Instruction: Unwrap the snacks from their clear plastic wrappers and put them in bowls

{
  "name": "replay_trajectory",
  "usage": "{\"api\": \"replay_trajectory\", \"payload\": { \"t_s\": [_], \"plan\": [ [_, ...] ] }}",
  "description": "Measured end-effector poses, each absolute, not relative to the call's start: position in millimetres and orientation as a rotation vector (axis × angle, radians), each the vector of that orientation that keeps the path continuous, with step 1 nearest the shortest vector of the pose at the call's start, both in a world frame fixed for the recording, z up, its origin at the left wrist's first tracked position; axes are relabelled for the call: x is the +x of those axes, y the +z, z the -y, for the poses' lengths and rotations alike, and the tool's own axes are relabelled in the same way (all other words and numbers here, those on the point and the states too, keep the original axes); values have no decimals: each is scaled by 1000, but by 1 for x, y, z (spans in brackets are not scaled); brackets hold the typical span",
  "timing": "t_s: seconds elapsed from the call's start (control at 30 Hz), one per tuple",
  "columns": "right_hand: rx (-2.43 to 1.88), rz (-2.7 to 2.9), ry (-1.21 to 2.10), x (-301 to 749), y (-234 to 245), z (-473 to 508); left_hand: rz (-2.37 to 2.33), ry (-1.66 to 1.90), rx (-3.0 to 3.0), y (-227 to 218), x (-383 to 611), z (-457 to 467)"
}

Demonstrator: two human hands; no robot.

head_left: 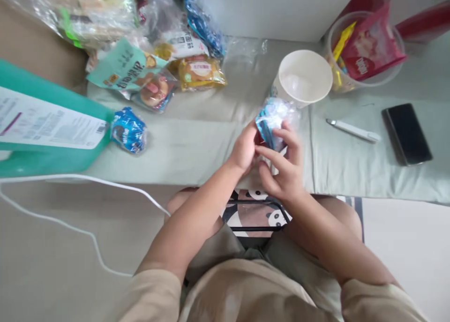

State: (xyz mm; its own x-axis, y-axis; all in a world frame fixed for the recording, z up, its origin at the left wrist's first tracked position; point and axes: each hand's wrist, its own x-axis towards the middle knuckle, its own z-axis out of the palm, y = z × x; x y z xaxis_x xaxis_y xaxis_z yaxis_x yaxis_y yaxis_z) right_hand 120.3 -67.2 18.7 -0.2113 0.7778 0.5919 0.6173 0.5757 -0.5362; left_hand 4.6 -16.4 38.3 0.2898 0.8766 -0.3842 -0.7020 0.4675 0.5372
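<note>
Over the near part of the cloth-covered table, my left hand [244, 147] is closed around the left side of a small blue-and-clear snack packet [277, 112]. The packet's shiny film catches the light, and its contents are hard to make out. My right hand [288, 169] grips the packet from the right, its upper fingers bent on the film and one finger reaching toward my left hand. A white paper cup [305, 78] stands just behind the packet, which overlaps its lower edge. Another blue wrapped snack [129, 131] lies to the left, beside a green container [52, 125].
Several packaged snacks [131, 69] are heaped at the back left. A clear plastic tub [365, 83] with a red packet [369, 48] stands back right. A white utility knife [353, 130] and a black phone [409, 133] lie right. A white cable [105, 179] hangs at the left front.
</note>
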Motion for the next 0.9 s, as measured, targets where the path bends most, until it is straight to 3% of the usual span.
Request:
{"api": "replay_trajectory", "payload": {
  "t_s": [0.17,0.4,0.9],
  "plan": [
    [-1043,1948,473,139,18,67,-843,1040,298,35,9,14],
    [-1182,1867,548,162,26,62,-883,1039,656,25,4,14],
    [-2228,1467,65,308,-3,9,-1174,1114,1432,-4,-33,4]
  ]
}}
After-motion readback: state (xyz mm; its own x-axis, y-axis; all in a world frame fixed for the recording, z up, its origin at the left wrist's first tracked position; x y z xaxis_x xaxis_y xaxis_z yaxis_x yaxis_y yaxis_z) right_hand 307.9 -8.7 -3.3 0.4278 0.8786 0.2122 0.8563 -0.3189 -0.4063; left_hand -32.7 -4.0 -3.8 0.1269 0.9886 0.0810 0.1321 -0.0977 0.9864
